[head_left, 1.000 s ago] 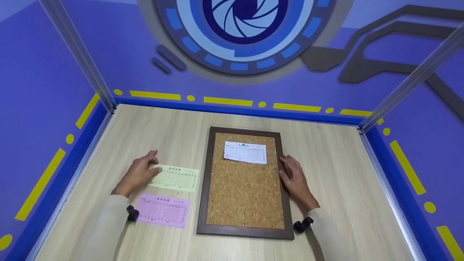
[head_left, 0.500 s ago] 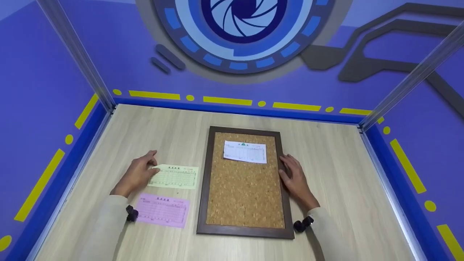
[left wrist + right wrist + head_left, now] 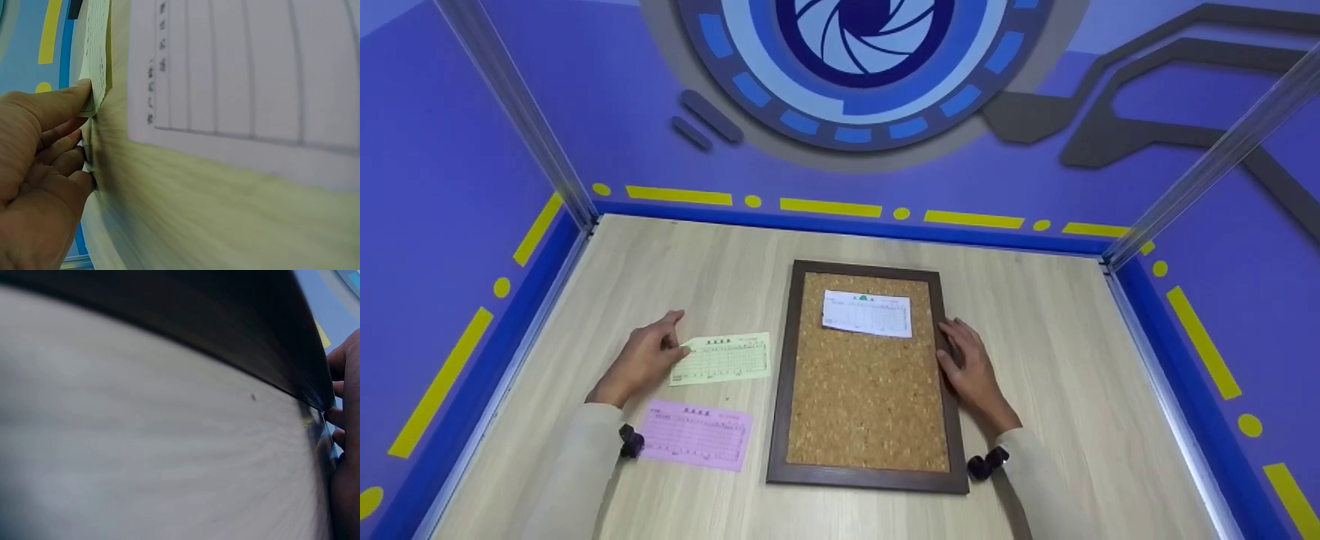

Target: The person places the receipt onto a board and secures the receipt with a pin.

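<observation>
My left hand [image 3: 641, 361] pinches the left end of a pale green printed form [image 3: 721, 360] between thumb and fingers. The left wrist view shows the thumb over the corner of this green slip [image 3: 97, 62], the other fingers bent behind it. A brown-framed corkboard [image 3: 870, 405] lies to the right, bearing a white printed form [image 3: 868, 313] near its top. Against the right side of that frame rests my right hand [image 3: 971, 375], fingertips and thumb touching the edge. In the right wrist view the dark frame side [image 3: 225, 320] runs up to the fingers.
A pink printed form [image 3: 697, 436] lies on the wooden table [image 3: 1072, 390], just nearer than the green one and left of the corkboard. Blue walls [image 3: 585, 135] with yellow markings enclose the table at the back and both sides.
The green form has tilted, its right end shifting away from me towards the back wall while the left hand keeps its pinch. The right hand and corkboard have stayed put.
</observation>
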Action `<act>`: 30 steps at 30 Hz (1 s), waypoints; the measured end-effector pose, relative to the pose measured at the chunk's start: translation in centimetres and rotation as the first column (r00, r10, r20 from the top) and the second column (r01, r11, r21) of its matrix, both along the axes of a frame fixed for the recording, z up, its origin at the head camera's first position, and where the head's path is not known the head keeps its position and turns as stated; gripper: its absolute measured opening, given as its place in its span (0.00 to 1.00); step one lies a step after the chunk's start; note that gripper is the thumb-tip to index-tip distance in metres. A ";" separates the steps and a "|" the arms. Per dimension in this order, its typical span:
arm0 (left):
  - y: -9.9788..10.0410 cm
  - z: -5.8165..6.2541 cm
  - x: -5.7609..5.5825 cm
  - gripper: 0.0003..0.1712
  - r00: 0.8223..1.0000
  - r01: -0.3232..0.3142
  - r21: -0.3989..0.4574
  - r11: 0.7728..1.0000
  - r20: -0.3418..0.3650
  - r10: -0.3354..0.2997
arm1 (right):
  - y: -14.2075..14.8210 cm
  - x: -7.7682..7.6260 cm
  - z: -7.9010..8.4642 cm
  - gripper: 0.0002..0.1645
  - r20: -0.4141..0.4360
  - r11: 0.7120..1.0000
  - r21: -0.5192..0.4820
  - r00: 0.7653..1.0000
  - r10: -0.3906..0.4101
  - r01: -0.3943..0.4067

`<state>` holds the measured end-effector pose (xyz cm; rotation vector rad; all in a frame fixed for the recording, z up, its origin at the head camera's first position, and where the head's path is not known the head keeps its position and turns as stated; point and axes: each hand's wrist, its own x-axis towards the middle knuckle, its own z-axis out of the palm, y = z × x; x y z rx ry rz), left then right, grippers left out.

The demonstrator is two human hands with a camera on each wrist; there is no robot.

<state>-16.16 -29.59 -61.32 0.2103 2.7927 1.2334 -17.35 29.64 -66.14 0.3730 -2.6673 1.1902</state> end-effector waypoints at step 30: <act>0.5 -0.2 -0.3 0.13 0.999 -0.025 0.043 0.999 -0.042 0.027 | 0.0 -0.1 -0.1 0.30 -0.002 1.000 -0.016 1.000 0.002 -0.002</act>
